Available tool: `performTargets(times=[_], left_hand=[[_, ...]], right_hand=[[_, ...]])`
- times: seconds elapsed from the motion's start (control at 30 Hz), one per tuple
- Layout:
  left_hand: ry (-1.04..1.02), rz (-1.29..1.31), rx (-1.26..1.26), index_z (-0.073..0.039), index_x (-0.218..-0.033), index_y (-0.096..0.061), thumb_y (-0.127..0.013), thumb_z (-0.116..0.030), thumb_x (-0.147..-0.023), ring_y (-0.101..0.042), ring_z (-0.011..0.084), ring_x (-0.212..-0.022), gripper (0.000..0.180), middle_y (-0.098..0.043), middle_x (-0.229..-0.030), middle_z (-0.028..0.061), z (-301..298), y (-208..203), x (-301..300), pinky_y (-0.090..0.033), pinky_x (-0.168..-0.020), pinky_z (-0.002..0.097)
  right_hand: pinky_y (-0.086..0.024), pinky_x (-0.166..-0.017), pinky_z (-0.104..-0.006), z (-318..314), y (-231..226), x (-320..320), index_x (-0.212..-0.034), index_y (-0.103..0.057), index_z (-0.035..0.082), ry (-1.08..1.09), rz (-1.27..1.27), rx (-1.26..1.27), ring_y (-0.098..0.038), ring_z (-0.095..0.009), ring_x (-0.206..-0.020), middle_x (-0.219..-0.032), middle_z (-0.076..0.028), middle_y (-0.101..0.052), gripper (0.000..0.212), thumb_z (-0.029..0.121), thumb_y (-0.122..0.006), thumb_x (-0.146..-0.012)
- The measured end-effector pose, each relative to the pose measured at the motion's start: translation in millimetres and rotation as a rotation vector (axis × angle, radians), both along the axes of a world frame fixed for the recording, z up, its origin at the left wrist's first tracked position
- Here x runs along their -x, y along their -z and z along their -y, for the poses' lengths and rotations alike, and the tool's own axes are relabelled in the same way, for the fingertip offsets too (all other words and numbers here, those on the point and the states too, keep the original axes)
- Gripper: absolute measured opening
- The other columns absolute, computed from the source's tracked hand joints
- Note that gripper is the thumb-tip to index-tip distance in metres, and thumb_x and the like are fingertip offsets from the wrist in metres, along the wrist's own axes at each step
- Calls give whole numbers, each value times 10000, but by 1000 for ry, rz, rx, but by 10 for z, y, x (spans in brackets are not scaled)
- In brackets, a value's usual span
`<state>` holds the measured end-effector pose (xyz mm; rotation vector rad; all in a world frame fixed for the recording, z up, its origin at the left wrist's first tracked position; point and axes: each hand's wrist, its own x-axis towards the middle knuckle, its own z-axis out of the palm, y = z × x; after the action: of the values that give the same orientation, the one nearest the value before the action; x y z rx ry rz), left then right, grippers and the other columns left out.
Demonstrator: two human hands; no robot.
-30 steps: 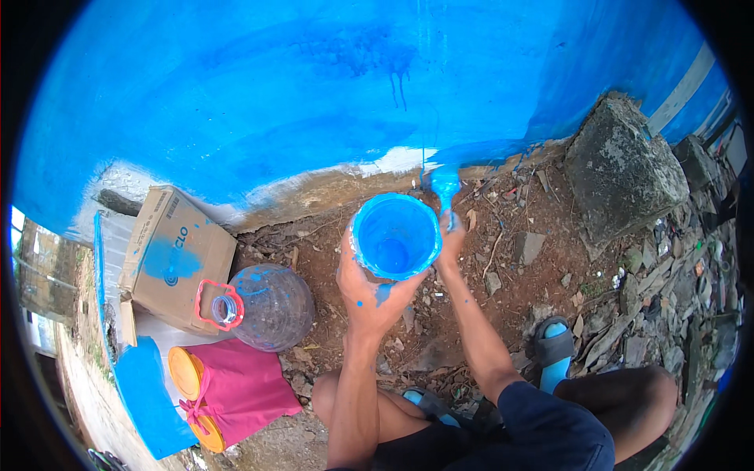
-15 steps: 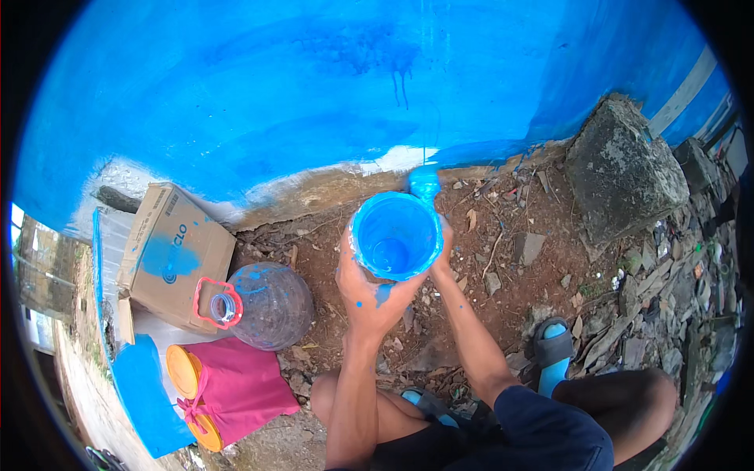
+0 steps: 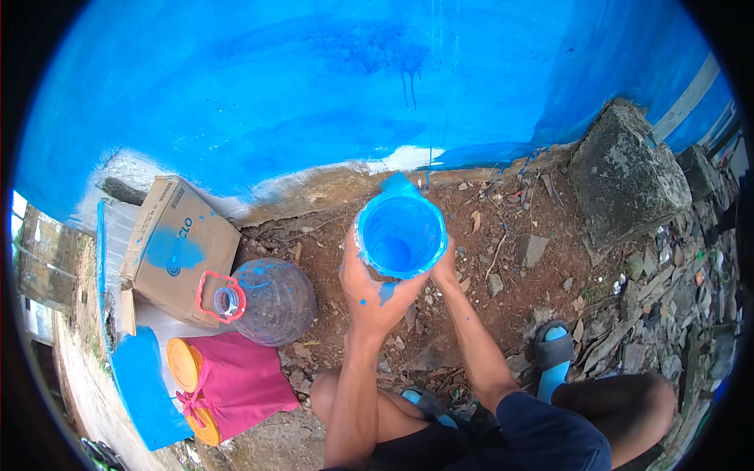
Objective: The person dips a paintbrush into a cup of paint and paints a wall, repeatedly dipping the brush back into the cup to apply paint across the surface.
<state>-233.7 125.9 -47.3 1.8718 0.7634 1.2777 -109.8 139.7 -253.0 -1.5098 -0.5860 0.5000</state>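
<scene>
A round paint tub [image 3: 400,235], coated in blue inside and out, is held upright with its open top facing me. Bright blue paint lies at its bottom. My left hand [image 3: 373,286] wraps round its near left side, with blue smears on the skin. Against the right side is my right hand [image 3: 445,263], closed, its fingers mostly hidden behind the tub. Just past the far rim sticks out a blue-coated piece [image 3: 400,185]; its kind and what holds it cannot be made out.
Ahead rises a blue-painted wall [image 3: 314,86] with bare patches low down. To the left are a paint-splashed cardboard box [image 3: 177,243], a clear plastic jug [image 3: 276,302] with a red handle, and pink cloth [image 3: 243,381] beside orange lids [image 3: 183,363]. A stone block [image 3: 628,173] stands right, near rubble.
The blue-coated piece behind the tub has shifted left along the far rim. Both hands stay on the tub, which has barely moved. The view has tilted slightly.
</scene>
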Motion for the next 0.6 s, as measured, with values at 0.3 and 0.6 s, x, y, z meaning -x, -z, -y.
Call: performTargets(times=[0.3, 0.6], left_hand=[[-72, -197, -219, -6, -1349, -519, -835, -65, -692, -636, 308, -1104, 731, -621, -1230, 167, -213, 269, 55, -504, -933, 431], [15, -296, -122, -76, -1476, -387, -772, -141, -692, -449, 386, -1307, 876, -487, -1384, 189, 4, 209, 53, -284, -1079, 572]], right_hand=[[-279, -523, -227, 1352, -1064, -1082, -1053, -712, 40, 102, 93, 104, -389, -15, -615, -721, 95, -482, 250, 275, -662, -984], [-392, -774, -365, 1837, -2660, -1168, -818, -683, 55, -115, 864, 193, -515, -237, -814, -742, -59, -612, 204, 157, -821, -708]])
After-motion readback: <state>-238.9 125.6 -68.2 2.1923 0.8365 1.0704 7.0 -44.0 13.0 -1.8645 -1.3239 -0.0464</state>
